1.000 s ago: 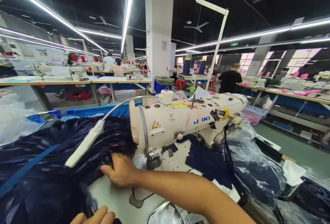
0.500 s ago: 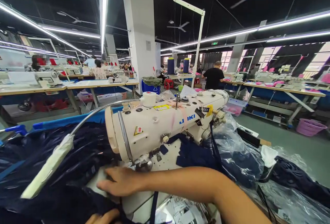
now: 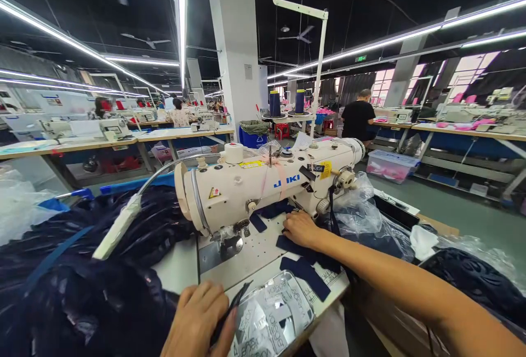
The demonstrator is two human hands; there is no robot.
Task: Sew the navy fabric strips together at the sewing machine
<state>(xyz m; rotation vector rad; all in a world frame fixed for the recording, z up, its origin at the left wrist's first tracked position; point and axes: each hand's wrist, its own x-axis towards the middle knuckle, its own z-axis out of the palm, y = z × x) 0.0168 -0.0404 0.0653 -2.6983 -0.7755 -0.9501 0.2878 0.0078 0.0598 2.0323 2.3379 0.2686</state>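
My left hand (image 3: 201, 313) is at the front edge of the sewing machine bed, with a thin dark strap (image 3: 240, 294) pinched between thumb and fingers. My right hand (image 3: 302, 229) reaches under the arm of the white sewing machine (image 3: 263, 187). Its fingers are curled down on the navy fabric pieces (image 3: 293, 246) lying on the bed; the fingertips are partly hidden. Another navy strip (image 3: 306, 277) lies nearer the front. Beside my left hand is a clear tray (image 3: 306, 305) of printed labels. The presser foot area (image 3: 230, 242) has no fabric beneath it.
A heap of dark navy garments (image 3: 82, 291) covers the left side. A flexible lamp (image 3: 119, 225) bends over it. Plastic-wrapped fabric (image 3: 365, 220) lies right of the machine. Thread cones (image 3: 274, 103) stand behind. A person in black (image 3: 357, 115) works farther back.
My right hand has gone from beside the needle end, at the left, to the navy pieces under the machine arm. My left hand shows more fully, and the view has turned left.
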